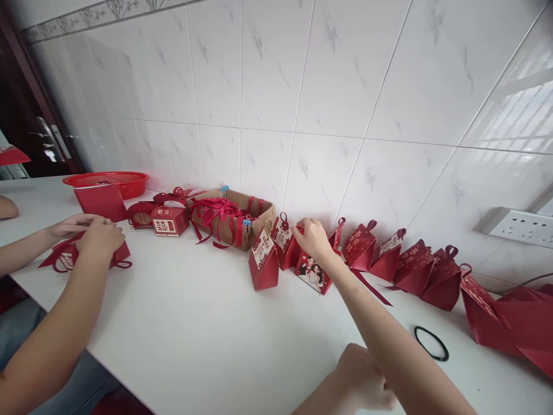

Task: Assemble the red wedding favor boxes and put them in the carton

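Observation:
My right hand [314, 239] reaches to the row of boxes by the wall. Its curled fingers are at the top of a red gift box [311, 272] with a printed couple on its front, and touch or nearly touch the neighbouring red box [285, 245]. A further peaked red box [263, 259] with a ribbon loop stands just left of these. My left hand [363, 374] is low over the table's near side, fingers curled in. My right forearm partly covers it, so whatever it may hold is hidden.
More peaked red boxes [408, 262] line the wall at right. A black hair tie [432, 344] lies on the white table [207, 323]. A cardboard box [259, 222] holds red ribbons. At left, another person's hands [101, 236] work on a red box, near a red basin [138, 184].

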Action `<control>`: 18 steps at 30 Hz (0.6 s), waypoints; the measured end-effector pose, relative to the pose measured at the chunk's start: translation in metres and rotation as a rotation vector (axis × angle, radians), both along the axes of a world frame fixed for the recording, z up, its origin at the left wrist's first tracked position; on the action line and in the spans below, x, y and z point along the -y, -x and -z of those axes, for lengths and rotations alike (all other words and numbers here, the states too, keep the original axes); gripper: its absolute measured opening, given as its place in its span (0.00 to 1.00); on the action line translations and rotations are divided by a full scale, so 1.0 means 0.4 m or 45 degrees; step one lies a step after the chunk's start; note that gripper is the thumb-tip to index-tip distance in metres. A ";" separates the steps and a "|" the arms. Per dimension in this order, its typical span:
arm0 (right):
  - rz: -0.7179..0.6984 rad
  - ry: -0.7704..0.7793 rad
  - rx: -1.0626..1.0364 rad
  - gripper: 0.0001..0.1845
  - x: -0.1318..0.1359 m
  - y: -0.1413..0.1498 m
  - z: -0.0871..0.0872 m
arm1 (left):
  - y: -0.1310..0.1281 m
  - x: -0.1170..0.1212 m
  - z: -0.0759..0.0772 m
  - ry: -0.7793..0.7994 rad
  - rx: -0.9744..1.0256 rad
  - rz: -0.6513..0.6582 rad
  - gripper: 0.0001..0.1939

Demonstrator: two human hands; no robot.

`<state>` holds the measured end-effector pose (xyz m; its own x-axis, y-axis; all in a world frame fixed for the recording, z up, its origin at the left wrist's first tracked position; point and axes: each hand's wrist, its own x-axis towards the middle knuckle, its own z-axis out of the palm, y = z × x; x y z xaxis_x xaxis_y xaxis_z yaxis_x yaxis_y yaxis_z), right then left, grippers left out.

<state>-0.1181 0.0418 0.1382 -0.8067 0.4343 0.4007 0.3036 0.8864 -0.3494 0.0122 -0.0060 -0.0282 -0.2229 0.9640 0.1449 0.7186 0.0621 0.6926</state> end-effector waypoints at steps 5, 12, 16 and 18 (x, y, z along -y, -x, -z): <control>0.042 -0.093 0.017 0.13 -0.076 -0.004 -0.047 | -0.003 -0.006 0.009 -0.087 -0.096 -0.011 0.05; 0.090 -0.133 0.080 0.13 -0.150 -0.018 -0.094 | 0.001 0.001 0.035 -0.177 -0.091 0.036 0.14; -0.071 -0.164 0.103 0.12 -0.095 0.008 -0.074 | 0.005 0.012 0.037 -0.112 -0.052 0.012 0.12; -0.152 -0.189 0.096 0.11 -0.049 0.029 -0.049 | 0.011 0.005 0.048 -0.062 0.001 0.010 0.10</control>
<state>-0.1296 0.0613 0.1580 -0.8791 0.2741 0.3899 0.2134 0.9579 -0.1922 0.0076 -0.0078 -0.0476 -0.2151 0.9576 0.1918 0.7186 0.0222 0.6951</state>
